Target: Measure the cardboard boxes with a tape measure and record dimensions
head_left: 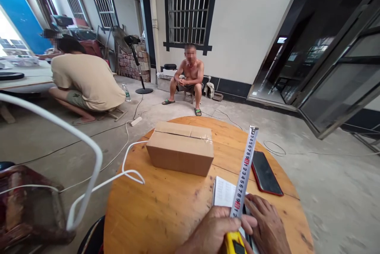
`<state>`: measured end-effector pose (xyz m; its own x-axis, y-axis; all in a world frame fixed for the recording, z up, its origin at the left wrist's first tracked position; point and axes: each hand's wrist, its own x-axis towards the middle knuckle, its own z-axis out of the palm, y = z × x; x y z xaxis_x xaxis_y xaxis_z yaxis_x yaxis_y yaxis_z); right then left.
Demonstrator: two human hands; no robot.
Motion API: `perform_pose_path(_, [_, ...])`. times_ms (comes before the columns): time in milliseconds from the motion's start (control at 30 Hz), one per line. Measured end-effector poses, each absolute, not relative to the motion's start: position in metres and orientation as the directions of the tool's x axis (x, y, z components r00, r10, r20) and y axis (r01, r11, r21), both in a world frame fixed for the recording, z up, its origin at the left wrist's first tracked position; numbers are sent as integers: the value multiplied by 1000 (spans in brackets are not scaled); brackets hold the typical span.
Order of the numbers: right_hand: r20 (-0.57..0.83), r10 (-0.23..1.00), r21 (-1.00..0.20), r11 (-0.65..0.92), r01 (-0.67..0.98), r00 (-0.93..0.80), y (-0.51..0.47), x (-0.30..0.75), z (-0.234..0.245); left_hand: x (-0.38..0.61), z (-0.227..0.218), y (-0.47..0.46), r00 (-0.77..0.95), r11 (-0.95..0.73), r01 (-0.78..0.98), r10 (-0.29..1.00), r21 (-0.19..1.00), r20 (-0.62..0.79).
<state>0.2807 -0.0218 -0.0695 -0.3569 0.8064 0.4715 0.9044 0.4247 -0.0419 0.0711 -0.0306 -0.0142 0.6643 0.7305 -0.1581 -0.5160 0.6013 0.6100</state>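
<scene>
A: What do the hands have hold of?
B: The left hand (pixel 215 222) is closed around a yellow tape measure (pixel 233 244), thumb across the blade (pixel 245 167), which sticks out ahead of it, tilted slightly right. The right hand (pixel 270 222) lies just beside it, fingers slightly bent and close together over a notebook (pixel 222 190); I cannot tell whether it grips anything.

A: What can be read?
B: Black digits on the blade run 3 to 9 from near the metal tip, then a red block, then 1 to 9 towards the left hand, and another red block. The print on the notebook is too small.

A: And the edges?
B: The round table (pixel 160 206) has bare wood left of the left hand, reaching to its curved rim. Ahead and to the left sits a cardboard box (pixel 179 157), well apart from both hands. Beyond the right hand's fingertips lies a phone (pixel 267 173) with a red edge, near the right rim; a narrower strip of wood separates that hand from the rim.
</scene>
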Motion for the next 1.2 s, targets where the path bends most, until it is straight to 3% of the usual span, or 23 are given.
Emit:
perform_pose_path(367, [451, 835, -125, 408, 904, -314, -21, 280, -67, 65, 0, -36, 718, 610, -506, 690, 610, -95])
perform_pose_path(533, [565, 790, -164, 390, 906, -238, -24, 278, -60, 64, 7, -42, 749, 620, -427, 650, 658, -125])
perform_pose_path(667, [575, 787, -180, 388, 904, -223, -26, 276, -57, 65, 11, -44, 741, 597, -397, 657, 697, -141])
perform_pose_path(867, [606, 764, -134, 374, 918, -223, -23, 279, -68, 51, 30, -57, 671, 554, -478, 731, 681, -124])
perform_pose_path(1000, [536, 823, -155, 312, 937, -186, -19, 282, -68, 12, 31, -74, 582, 489, -476, 798, 731, -156])
perform_pose_path(1200, [446, 879, -186, 277, 943, -170, -8, 273, -27, -54, 15, -94, 359, 415, -424, 893, 805, -271])
